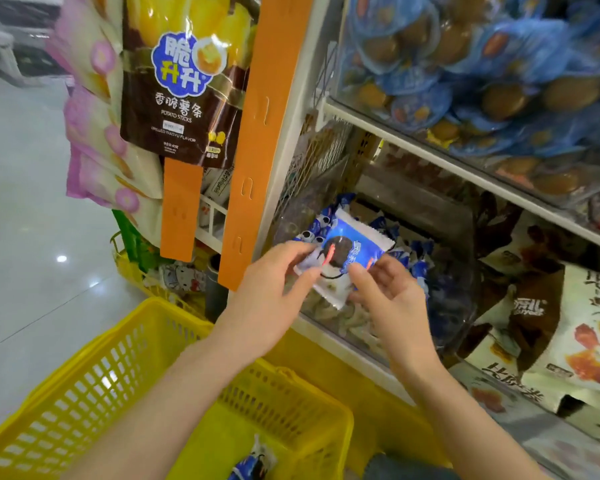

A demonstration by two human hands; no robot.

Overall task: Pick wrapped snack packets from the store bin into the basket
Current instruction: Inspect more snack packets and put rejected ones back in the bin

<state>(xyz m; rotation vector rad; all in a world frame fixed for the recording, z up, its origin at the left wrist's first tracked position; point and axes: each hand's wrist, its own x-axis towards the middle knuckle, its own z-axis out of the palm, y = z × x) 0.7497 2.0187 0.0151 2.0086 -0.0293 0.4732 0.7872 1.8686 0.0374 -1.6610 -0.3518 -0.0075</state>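
Centre frame: packet (343, 252) held over the bin (326, 322) front wall. Left hand (274, 289) pinches its left edge, thumb and forefinger clamped; right hand (392, 296) pinches the right edge likewise. Bin holds more blue-white packets (414, 252) (count unclear). Basket (118, 372), lower left, holds a lone packet (253, 462) at the frame's bottom edge.

Packet (343, 252) between left hand (274, 292), right hand (392, 299), before bin (454, 292); basket (84, 393) below (second packet (253, 462) inside).

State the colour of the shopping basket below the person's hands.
Yellow: the plastic mesh basket shows plainly in the head view.
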